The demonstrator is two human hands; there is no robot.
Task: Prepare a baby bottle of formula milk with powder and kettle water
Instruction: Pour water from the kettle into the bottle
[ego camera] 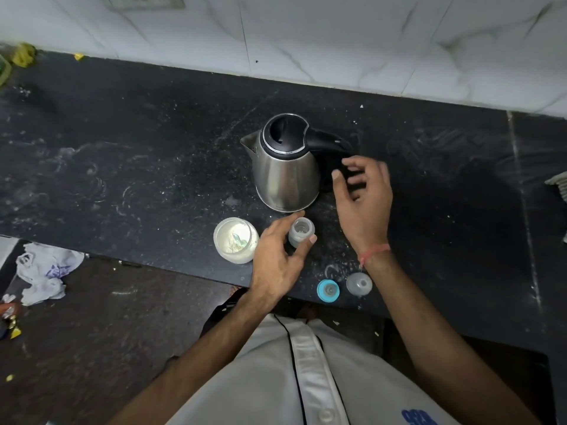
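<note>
A small open baby bottle [301,230] stands on the black counter [138,167] near its front edge. My left hand [277,262] curls around it, index finger behind it and thumb on its near right side. Just behind it stands a steel kettle [285,170] with a black lid and handle, the handle pointing right. To the right of the kettle, my right hand [362,197] hovers by the handle with its fingers spread and blurred, holding nothing. An open jar of white powder [235,240] with a greenish scoop inside sits left of the bottle.
The blue-ringed teat [328,290] and a grey cap [359,283] lie at the counter's front edge under my right wrist. A white tiled wall [337,41] backs the counter. Crumpled plastic bags [46,271] lie on the floor at the left.
</note>
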